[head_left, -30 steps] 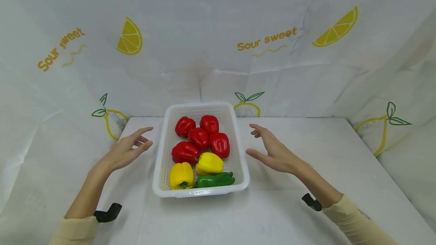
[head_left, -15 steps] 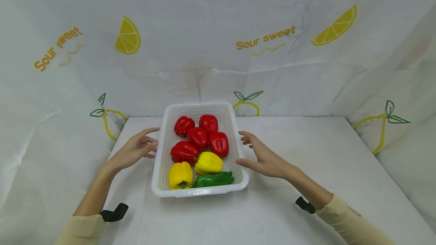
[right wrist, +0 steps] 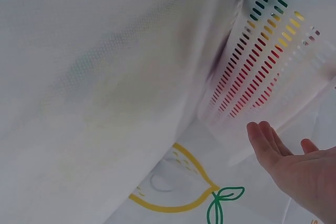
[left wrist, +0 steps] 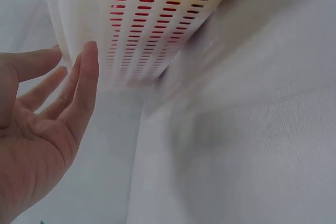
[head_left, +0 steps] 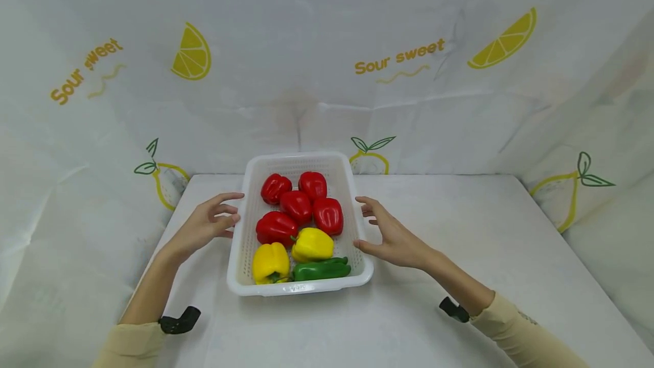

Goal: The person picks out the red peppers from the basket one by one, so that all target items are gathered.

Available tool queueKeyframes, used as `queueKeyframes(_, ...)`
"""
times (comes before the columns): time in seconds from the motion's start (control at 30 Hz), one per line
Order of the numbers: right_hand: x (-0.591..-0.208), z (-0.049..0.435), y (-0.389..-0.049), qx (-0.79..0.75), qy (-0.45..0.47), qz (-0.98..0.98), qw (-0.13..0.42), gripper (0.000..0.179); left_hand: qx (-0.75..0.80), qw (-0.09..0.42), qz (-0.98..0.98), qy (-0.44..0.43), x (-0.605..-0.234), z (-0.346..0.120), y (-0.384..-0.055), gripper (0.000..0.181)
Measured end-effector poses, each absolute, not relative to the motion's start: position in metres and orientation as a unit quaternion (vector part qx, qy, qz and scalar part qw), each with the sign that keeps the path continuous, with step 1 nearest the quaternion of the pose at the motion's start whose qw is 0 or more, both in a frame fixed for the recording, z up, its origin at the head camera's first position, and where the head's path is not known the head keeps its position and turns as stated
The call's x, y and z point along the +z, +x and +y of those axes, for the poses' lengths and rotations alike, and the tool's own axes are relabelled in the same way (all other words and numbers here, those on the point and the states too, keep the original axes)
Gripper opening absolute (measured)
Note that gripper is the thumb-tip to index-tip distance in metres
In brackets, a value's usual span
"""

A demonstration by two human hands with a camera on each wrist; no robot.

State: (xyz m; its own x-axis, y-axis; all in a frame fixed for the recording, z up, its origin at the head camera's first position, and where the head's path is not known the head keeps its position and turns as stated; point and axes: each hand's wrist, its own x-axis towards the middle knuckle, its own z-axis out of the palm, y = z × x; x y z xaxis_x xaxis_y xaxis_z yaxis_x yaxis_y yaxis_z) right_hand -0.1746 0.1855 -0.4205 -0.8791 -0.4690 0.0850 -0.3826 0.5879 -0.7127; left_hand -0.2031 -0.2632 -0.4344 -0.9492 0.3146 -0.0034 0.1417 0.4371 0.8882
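A white perforated plastic basket (head_left: pixel 327 286) stands on the white-covered table. Inside it lie several red bell peppers (head_left: pixel 296 207), two yellow bell peppers (head_left: pixel 313 245) and green peppers (head_left: pixel 321 270) at the near end. My left hand (head_left: pixel 201 226) is at the basket's left rim, its fingers relaxed; the left wrist view has the thumb (left wrist: pixel 39 62) right at the rim and the fingertips close to the slotted wall. On the opposite side, my right hand (head_left: pixel 395 238) reaches the right rim with fingers loosely extended. From the right wrist, its fingertips (right wrist: pixel 254 128) appear just below the wall.
Behind the table hangs a white sheet (head_left: pixel 296 90) printed with lemons and lettering, which also covers both sides. Black camera mounts (head_left: pixel 180 321) sit at the wrists. The table surface (head_left: pixel 460 214) extends to the right of the basket.
Both hands have moved inward to the basket's sides, the left going right and the right going left and slightly nearer. The basket and peppers have stayed in place.
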Motion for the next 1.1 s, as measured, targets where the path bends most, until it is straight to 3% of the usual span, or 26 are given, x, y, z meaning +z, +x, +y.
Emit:
queueKeyframes(0.63, -0.416, 0.204, -0.193, -0.406, -0.267, 0.872, 0.047, 0.092, 0.537, 0.12, 0.827, 0.117, -0.438, -0.247, -0.189, 0.062)
queueKeyframes(1.1, -0.41, 0.216, -0.211, -0.412, -0.28, 0.864, 0.074, 0.085, 0.568, 0.148, 0.8, 0.126, -0.436, -0.239, -0.178, 0.062)
